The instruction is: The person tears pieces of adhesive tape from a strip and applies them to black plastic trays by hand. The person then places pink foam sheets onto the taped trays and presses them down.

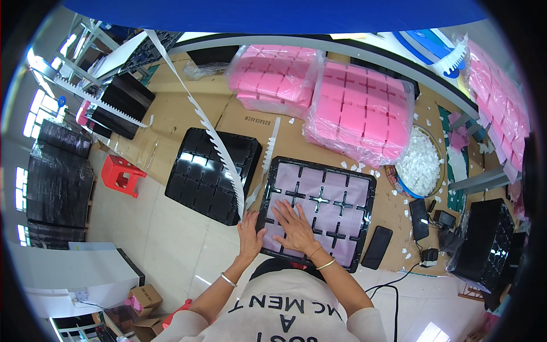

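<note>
A black compartment tray lies in front of me, filled with pale pink foam pieces. My right hand lies flat, fingers spread, on the foam at the tray's near left part. My left hand rests at the tray's near left edge, fingers on its rim. A long white toothed strip runs from the upper left down to just above my left hand; whether the hand touches it I cannot tell.
A second, empty black tray lies to the left. Bagged pink foam stacks sit behind on cardboard. A round tub of white bits, two phones, a charger cable, a red stool and wrapped black tray stacks surround me.
</note>
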A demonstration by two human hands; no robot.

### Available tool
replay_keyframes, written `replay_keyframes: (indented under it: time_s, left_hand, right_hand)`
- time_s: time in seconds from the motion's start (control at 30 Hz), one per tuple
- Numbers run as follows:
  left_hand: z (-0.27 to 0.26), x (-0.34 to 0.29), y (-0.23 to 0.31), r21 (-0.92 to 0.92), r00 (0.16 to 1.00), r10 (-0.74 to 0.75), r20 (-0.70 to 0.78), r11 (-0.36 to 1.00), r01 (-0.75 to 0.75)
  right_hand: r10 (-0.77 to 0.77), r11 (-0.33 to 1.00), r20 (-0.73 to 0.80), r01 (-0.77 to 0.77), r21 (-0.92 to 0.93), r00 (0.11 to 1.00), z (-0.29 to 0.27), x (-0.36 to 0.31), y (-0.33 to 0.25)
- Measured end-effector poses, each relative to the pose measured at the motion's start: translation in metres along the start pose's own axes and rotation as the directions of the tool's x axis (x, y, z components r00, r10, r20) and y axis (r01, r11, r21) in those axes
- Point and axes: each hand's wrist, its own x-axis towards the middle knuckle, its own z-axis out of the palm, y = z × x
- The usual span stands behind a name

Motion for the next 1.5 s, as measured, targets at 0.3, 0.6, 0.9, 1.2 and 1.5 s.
replay_keyframes:
  time_s: [0.3, 0.6, 0.9, 1.2, 1.5]
  left_hand:
    - [-0.01, -0.008, 0.004, -0.366, 0.994, 0.014, 0.104, 0.93, 0.025]
    - [-0.005, -0.013, 0.005, -0.478, 0.995, -0.01, 0.096, 0.876, 0.055]
    - [0.0, -0.019, -0.007, -0.474, 0.99, -0.058, 0.13, 0.873, 0.114]
    - [-0.022, -0.021, 0.023, -0.336, 0.992, -0.127, 0.001, 0.934, 0.12]
    - [-0.01, -0.018, 0.063, -0.047, 0.906, 0.342, 0.249, 0.939, -0.342]
  right_hand:
    - [-0.005, 0.996, 0.061, -0.001, 0.088, 0.998, -0.012, 0.002, -0.001]
    - [-0.016, 0.996, 0.051, 0.011, 0.092, 0.999, -0.009, 0.001, -0.004]
    - [0.15, 0.973, -0.128, -0.124, 0.196, 0.98, -0.021, -0.011, -0.013]
    - [0.666, 0.735, -0.51, -0.598, 0.32, 0.545, -0.092, -0.154, 0.028]
    - [0.772, 0.635, -0.324, -0.687, 0.354, 0.547, -0.041, -0.205, 0.022]
